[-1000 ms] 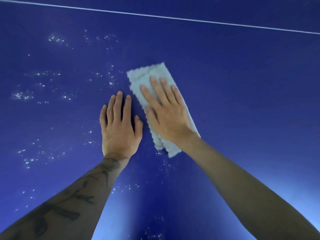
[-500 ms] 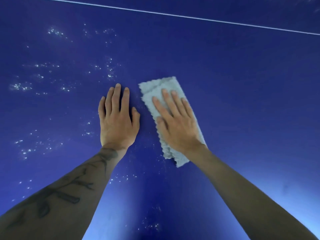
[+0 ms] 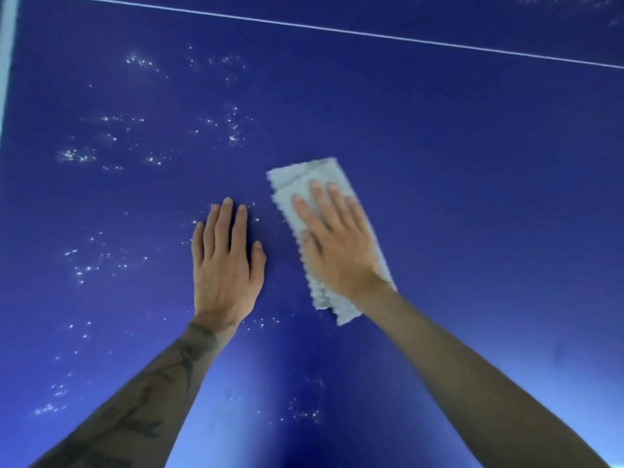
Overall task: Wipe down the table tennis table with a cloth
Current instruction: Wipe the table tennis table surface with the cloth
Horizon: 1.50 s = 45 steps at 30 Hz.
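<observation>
On blue table (image 3: 472,197), cloth (image 3: 297,187), long axis leaning far-left, under flat right grip (image 3: 337,251), left grip (image 3: 224,265) flat beside

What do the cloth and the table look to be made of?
Cloth: pale, soft fabric, probably microfibre; fuzzy surface and zigzag-cut edge. Table: hard, smooth board with blue painted-looking coat, slightly glossy; light glares off the near part. Core cannot be told.

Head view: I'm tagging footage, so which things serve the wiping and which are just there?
In the job: cloth, right hand pressing it, table, white specks.
Just there: left hand flat on table, white line.
</observation>
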### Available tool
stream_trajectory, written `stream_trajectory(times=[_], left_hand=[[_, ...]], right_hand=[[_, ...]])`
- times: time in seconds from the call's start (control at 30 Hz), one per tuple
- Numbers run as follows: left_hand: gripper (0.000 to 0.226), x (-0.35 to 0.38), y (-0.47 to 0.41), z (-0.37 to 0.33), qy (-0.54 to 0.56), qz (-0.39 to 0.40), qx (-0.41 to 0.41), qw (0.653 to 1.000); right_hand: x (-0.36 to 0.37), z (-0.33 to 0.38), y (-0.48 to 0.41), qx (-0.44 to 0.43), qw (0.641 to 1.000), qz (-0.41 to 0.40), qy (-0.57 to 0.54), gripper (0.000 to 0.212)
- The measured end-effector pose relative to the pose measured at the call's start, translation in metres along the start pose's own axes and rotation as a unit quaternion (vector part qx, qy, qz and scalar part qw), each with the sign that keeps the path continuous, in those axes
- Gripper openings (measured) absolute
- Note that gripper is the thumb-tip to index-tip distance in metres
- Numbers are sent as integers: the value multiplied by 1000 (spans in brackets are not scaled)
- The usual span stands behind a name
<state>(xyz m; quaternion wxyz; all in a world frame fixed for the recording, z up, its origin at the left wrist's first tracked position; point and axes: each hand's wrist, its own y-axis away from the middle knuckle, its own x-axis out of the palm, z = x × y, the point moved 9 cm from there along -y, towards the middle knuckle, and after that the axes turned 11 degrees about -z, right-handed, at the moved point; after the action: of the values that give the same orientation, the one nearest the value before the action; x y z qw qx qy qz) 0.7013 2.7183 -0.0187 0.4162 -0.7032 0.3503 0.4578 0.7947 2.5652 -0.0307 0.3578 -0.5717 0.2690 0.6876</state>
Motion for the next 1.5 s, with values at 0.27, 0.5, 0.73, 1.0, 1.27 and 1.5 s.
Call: stream_trajectory(times=[0.27,0.5,0.73,1.0,1.27,1.5], left_hand=[[59,5,3,2,-7,2,8,1000],[60,7,2,4,2,16,1,1000],[61,7,3,3,4,19,1,1000],[60,6,4,2,8,17,3,1000],[59,5,5,1,8,16,11,1000],[57,-1,6,1,28,-1,3,1000]], right_hand=[[-8,-35,-46,194,980,-47,12,65],[-6,-23,27,80,996,-5,26,61],[-9,-21,-18,212,976,-45,9,64],[-11,-44,54,134,990,-13,37,62],[1,19,28,116,993,-29,13,64],[-16,-58,85,202,979,-22,19,63]])
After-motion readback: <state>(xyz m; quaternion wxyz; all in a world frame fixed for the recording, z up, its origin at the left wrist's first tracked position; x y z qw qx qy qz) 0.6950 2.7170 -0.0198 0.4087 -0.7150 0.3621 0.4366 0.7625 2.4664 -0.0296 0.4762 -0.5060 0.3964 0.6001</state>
